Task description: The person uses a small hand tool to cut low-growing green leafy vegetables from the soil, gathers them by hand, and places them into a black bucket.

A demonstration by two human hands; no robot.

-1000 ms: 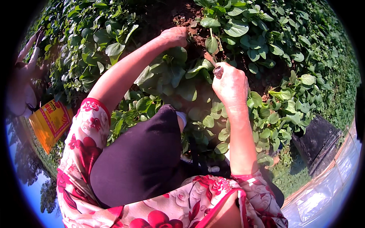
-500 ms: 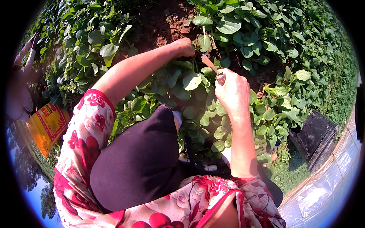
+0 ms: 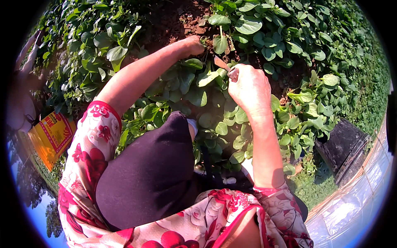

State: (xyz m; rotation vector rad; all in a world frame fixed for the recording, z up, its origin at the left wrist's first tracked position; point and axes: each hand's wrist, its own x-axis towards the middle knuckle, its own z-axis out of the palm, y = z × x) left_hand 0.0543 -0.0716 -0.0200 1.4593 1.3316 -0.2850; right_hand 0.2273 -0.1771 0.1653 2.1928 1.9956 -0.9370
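My right hand (image 3: 250, 87) is wrapped round the handle of a small flat-bladed hand tool (image 3: 222, 63). The blade is brownish with a paler edge, and it points away and to the left, over the leaves. Beyond it to the left, my left hand (image 3: 192, 45) is closed low at the edge of bare reddish soil (image 3: 175, 27). A bit of green stem shows beside its fingers, but what they hold is hidden. Close to both hands grow broad-leaved green plants (image 3: 206, 77), and one large drooping leaf (image 3: 220, 44) hangs just past the blade.
At the left, a yellow-and-red printed bag (image 3: 52, 133) stands near another person (image 3: 20, 105) at the picture's rim. A black bucket (image 3: 341, 142) lies tilted among plants on the right, beside pale plastic sheeting (image 3: 347, 217). My bent knee (image 3: 153, 165) rises close below the plants.
Both hands have shifted a little to the left and farther away. The blade has moved with my right hand toward my left hand, and leaves beside it have tilted.
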